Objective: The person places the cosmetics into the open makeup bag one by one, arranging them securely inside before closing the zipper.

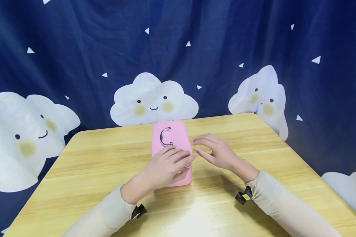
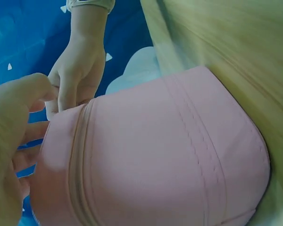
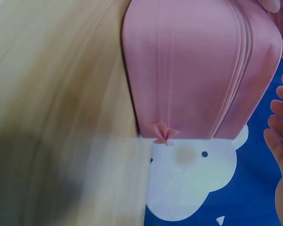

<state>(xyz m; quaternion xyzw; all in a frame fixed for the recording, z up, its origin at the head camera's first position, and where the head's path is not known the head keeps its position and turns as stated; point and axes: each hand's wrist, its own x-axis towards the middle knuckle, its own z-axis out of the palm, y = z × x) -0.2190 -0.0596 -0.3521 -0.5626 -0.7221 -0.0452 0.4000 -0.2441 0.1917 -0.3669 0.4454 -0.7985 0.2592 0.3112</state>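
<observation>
A pink zipped case (image 1: 181, 135) lies on the table, with a curved silver handle (image 1: 162, 138) on its lid. Over the lid's near part is my left hand (image 1: 169, 166), its fingers loosely bent and reaching toward the right edge; it covers what lies beneath. Off the case's right side hovers my right hand (image 1: 218, 151), fingers spread and slightly bent, holding nothing. A zipper (image 2: 79, 160) runs along the case's side in the left wrist view and looks closed there. The right wrist view shows a small pink bow-like tab (image 3: 164, 133) low on the case's side.
The wooden table (image 1: 106, 164) extends around the case, its far edge close behind it. A dark blue curtain (image 1: 213, 33) with white clouds hangs beyond. A small black wrist camera (image 1: 138, 211) sits under the left cuff, another (image 1: 243, 196) under the right.
</observation>
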